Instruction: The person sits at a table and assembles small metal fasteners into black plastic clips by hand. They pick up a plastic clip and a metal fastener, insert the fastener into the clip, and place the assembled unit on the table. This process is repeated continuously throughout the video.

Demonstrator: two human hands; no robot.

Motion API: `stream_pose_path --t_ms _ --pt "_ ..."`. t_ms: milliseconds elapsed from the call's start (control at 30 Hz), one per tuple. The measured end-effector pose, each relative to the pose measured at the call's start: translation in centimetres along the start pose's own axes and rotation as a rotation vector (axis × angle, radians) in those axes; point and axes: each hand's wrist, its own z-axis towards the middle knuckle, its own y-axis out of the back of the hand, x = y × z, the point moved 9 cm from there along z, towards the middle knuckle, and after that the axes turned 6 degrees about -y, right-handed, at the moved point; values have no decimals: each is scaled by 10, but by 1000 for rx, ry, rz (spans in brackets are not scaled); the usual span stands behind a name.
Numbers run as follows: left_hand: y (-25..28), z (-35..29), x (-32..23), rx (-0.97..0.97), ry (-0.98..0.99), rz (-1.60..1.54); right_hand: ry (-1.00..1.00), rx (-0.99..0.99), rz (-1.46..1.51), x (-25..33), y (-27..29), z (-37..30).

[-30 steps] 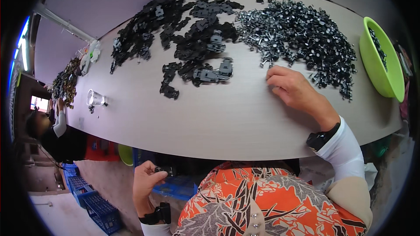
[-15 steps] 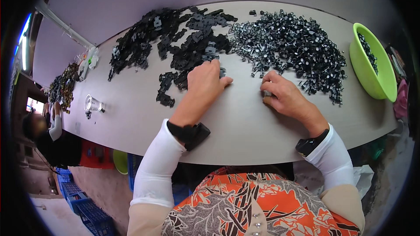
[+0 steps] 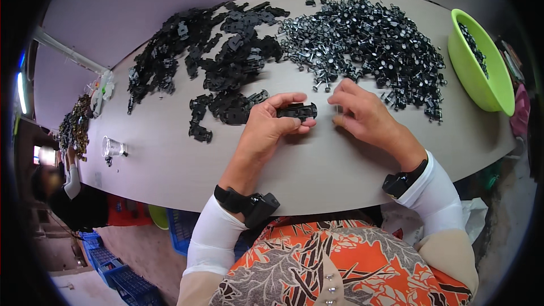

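A: Left hand (image 3: 271,120), status?
B: Closed round one black plastic part (image 3: 300,111). Thumb along the near side, fingers on the far side. Part lies roughly crosswise, its right end sticking out toward the other hand.
A: Right hand (image 3: 365,114)?
B: Just right of the part, apart from it. Fingers half curled, thumb and index drawn toward each other. Can't tell if anything small is pinched between them, too blurred.
A: Where's the part relative to the table (image 3: 317,178)?
B: Over it, in front of the torso, between the two stocks.
A: Which stocks?
B: Heap of flat black pieces (image 3: 235,56), far side and left. Heap of shiny pins with dark heads (image 3: 368,45), far side and right, behind the right hand.
A: Rest of the bench?
B: Green basin (image 3: 488,89) at the right end, tilted, similar small pieces in it. Clear cup (image 3: 112,147) toward the left, tipped on its side. Co-worker (image 3: 73,207) at the far left, arms reaching to a mixed pile (image 3: 73,130).
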Motion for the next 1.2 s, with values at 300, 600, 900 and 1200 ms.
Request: stream_pose_path --t_ms 300,600,900,1200 --pt "-19 -9 27 109 134 -203 178 -84 125 43 -3 -9" --pt "-18 -14 38 145 191 -176 160 -91 73 50 -3 -13" --pt "-31 -23 37 176 187 -339 248 -57 125 55 -3 -19" --pt "-17 -14 33 36 128 -53 -1 156 252 43 -16 0"
